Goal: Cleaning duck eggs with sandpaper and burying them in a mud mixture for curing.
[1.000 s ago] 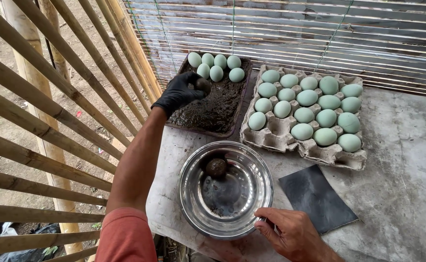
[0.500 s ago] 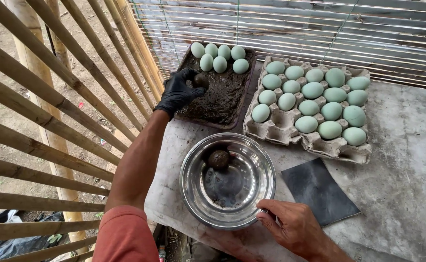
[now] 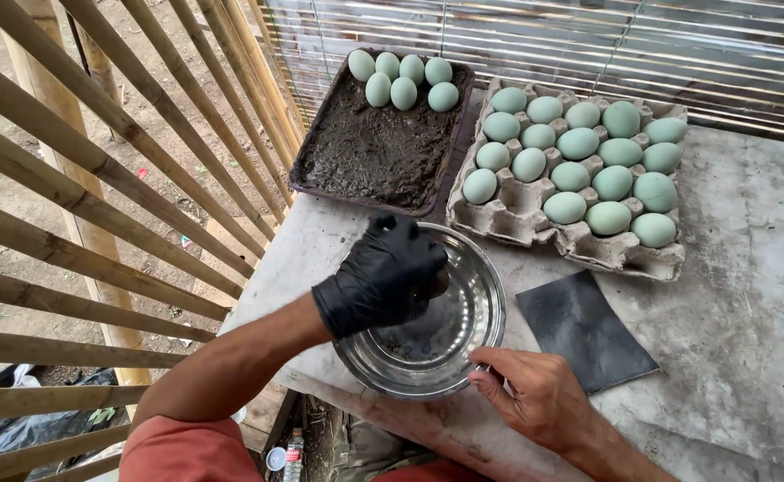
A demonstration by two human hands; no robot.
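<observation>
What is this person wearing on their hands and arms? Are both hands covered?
Only one is. The left hand wears a snug, matte black disposable glove that ends at the wrist, its fingertips smudged with dark mud. The right hand is bare, with no glove, ring or watch visible. Both forearms are uncovered; a reddish-orange short sleeve shows on the left upper arm.

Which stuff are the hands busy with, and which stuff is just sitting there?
Busy with:
- left hand in a black glove, over the metal bowl
- right hand, bare, on the bowl's rim
- tray of dark mud
- pale green eggs in the egg carton

Just sitting there:
- dark flat sheet on the table
- bamboo fence
</observation>
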